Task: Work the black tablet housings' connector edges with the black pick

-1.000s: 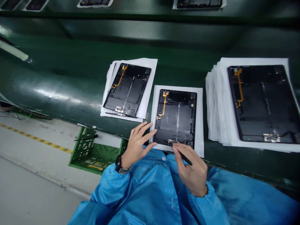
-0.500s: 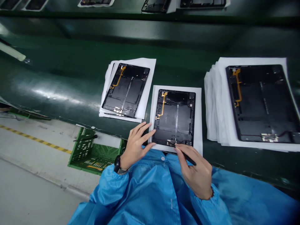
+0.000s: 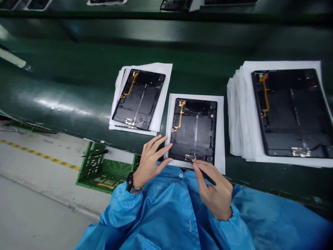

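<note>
An opened tablet housing (image 3: 186, 133), black inside with an orange flex cable (image 3: 181, 116), lies on a white sheet (image 3: 220, 139) in front of me. My left hand (image 3: 153, 156) rests at its left edge, fingers spread and holding nothing. Between thumb and fingers, my right hand (image 3: 214, 187) grips a slim black pen-shaped tool (image 3: 208, 178). The tool's front end points to a small circuit board (image 3: 189, 158) at the housing's bottom edge. Its tip is too small to make out, so I cannot tell whether it touches the board.
Another tablet housing (image 3: 140, 99) lies on white sheets at the left. To the right, one more housing (image 3: 293, 114) tops a stack of sheets. More housings line the back shelf. A green crate (image 3: 90, 166) stands below the green bench (image 3: 65, 80) at left.
My right hand and the tool have shifted slightly left along the circuit board. My left hand stays in place at the housing's edge.
</note>
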A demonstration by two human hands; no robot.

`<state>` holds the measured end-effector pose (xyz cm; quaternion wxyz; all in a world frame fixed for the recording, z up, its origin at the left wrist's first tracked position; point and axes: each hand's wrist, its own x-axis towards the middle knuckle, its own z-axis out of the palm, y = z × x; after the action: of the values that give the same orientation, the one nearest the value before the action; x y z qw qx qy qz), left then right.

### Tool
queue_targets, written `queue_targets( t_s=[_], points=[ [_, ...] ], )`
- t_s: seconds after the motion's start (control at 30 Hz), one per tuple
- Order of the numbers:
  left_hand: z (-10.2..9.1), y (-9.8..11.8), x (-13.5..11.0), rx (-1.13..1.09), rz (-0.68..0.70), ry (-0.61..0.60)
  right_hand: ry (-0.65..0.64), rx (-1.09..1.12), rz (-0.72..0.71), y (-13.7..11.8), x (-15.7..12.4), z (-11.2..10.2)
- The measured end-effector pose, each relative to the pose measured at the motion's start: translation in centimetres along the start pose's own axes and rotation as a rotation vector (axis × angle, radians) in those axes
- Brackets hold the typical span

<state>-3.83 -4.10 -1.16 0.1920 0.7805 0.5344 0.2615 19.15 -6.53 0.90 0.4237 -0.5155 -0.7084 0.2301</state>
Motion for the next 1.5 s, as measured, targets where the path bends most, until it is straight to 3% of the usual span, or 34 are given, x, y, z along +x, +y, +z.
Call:
queue_targets(
  t_s=[1.5],
  points=[
    [0.03, 0.00, -0.03, 0.003, 0.016, 0.011, -0.011, -0.047, -0.006, -0.47, 0.23, 0.23]
  ],
)
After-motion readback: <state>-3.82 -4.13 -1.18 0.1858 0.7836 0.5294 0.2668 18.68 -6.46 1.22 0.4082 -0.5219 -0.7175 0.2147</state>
